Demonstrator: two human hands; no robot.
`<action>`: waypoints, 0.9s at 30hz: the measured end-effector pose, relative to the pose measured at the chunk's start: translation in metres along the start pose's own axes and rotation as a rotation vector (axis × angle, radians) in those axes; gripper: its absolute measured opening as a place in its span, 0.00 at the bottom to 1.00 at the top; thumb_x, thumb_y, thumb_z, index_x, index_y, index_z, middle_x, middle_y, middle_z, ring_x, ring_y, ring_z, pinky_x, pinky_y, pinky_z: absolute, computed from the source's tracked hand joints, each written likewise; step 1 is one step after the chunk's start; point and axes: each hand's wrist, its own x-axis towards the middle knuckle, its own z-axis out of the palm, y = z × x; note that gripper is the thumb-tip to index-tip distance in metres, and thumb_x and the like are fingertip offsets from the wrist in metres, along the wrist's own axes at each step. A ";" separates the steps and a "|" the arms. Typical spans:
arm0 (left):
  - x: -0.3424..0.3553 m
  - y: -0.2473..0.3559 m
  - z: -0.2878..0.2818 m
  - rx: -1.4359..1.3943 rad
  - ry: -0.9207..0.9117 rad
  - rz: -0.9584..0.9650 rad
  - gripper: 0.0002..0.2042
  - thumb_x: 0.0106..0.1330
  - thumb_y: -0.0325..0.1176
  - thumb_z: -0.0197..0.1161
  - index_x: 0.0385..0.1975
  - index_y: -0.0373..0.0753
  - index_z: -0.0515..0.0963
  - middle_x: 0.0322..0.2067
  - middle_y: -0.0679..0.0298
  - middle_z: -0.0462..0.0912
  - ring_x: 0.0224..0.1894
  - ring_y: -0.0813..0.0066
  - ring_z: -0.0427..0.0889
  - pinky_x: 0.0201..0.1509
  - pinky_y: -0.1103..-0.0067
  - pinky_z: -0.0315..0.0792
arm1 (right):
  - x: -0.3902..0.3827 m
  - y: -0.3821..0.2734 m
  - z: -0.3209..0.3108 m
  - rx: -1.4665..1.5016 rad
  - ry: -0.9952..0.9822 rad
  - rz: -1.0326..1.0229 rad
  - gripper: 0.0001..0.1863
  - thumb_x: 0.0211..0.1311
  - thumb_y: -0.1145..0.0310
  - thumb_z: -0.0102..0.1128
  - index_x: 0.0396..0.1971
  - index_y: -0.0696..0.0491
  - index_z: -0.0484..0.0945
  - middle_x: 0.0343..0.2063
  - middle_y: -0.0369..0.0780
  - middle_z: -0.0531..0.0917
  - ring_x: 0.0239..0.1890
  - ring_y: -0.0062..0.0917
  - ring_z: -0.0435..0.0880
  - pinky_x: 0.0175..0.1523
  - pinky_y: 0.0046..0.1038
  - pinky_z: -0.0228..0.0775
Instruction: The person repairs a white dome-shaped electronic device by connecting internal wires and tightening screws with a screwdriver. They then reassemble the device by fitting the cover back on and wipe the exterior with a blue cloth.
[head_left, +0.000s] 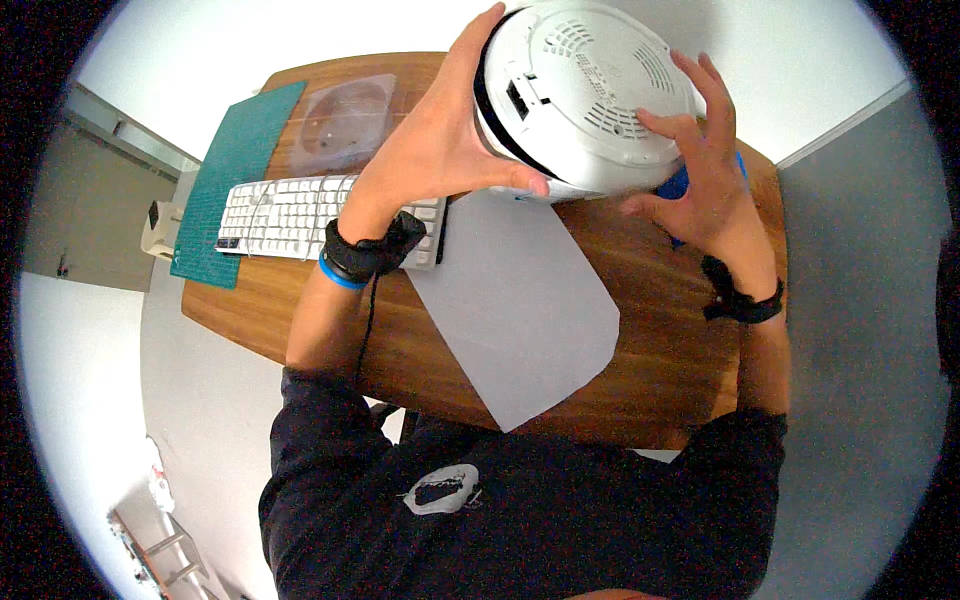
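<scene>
A white rounded appliance (pixel 610 90), which looks like a rice cooker, is tipped so that its round vented base faces me. A dark socket shows near the left of the base, and a black band runs along its left side. My left hand (pixel 440 140) grips the left side, thumb along the lower edge. At the right side, my right hand (pixel 705 175) has its fingers curved and spread against the base and rim; its thumb is slightly blurred below. Beneath the appliance lies a grey sheet (pixel 530 310). A blue thing (pixel 678 187) is partly hidden behind my right hand.
On the wooden table (pixel 660 370), a white keyboard (pixel 290 210) with a cable across it lies at left. Beyond are a green cutting mat (pixel 240 170) and a clear plastic piece (pixel 345 120). A grey partition (pixel 860 300) stands close at right.
</scene>
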 end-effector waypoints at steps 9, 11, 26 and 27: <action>-0.013 -0.019 0.008 0.011 0.062 -0.055 0.75 0.37 0.55 0.91 0.80 0.29 0.44 0.76 0.38 0.59 0.79 0.46 0.59 0.81 0.64 0.59 | 0.023 0.003 0.013 -0.005 -0.178 -0.082 0.43 0.50 0.50 0.80 0.68 0.40 0.74 0.77 0.39 0.66 0.78 0.52 0.61 0.79 0.58 0.52; -0.013 -0.016 0.009 0.052 0.089 -0.050 0.74 0.38 0.55 0.91 0.80 0.29 0.45 0.75 0.38 0.60 0.79 0.46 0.61 0.81 0.64 0.59 | 0.016 0.004 0.016 -0.011 -0.147 -0.095 0.43 0.53 0.50 0.78 0.70 0.40 0.73 0.77 0.38 0.67 0.78 0.52 0.62 0.79 0.57 0.53; -0.012 -0.021 0.008 0.067 0.101 -0.030 0.72 0.40 0.56 0.90 0.78 0.24 0.46 0.75 0.35 0.59 0.79 0.43 0.59 0.82 0.63 0.56 | -0.012 0.011 0.044 0.048 0.040 -0.136 0.37 0.58 0.47 0.75 0.64 0.46 0.73 0.70 0.39 0.77 0.71 0.42 0.72 0.74 0.51 0.56; -0.012 -0.020 0.009 0.036 0.102 -0.039 0.72 0.40 0.56 0.90 0.78 0.24 0.46 0.75 0.35 0.59 0.79 0.44 0.59 0.83 0.63 0.55 | -0.012 0.009 0.045 0.040 0.049 -0.134 0.37 0.58 0.47 0.75 0.64 0.46 0.73 0.70 0.39 0.77 0.71 0.42 0.72 0.74 0.51 0.56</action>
